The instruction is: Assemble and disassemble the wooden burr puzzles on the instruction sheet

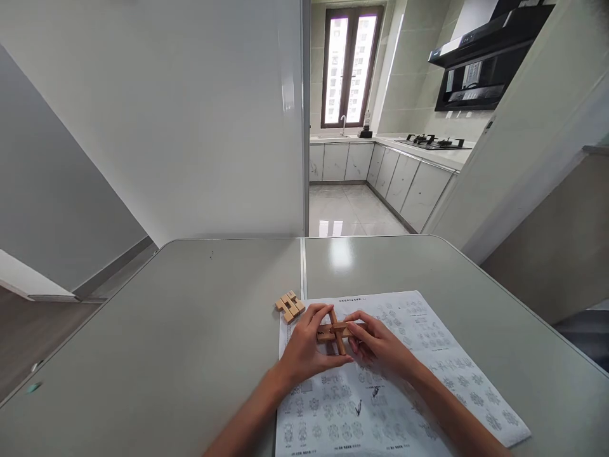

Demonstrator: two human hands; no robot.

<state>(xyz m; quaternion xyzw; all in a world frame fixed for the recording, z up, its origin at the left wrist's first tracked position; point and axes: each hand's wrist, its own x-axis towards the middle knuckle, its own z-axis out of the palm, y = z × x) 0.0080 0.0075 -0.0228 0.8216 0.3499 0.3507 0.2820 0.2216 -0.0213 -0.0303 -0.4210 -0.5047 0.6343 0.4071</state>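
Note:
Between my two hands is a wooden interlocking puzzle (pixel 339 330), made of brown notched sticks crossing each other. My left hand (pixel 307 346) grips it from the left, the fingers at its top end and the thumb at its lower end. On the right side, my right hand (pixel 375 339) pinches one of the sticks between thumb and fingers. Both hands hover over a printed instruction sheet (pixel 333 393) covered in small puzzle drawings. Several loose light wooden puzzle pieces (pixel 290 306) lie together by the sheet's upper left corner.
The grey-green table (pixel 200 343) has a seam running down its middle. A small green scrap (pixel 33 387) lies near its left edge. Beyond the table, a doorway opens onto a kitchen with a gas hob (pixel 435 142) and a range hood (pixel 490 38).

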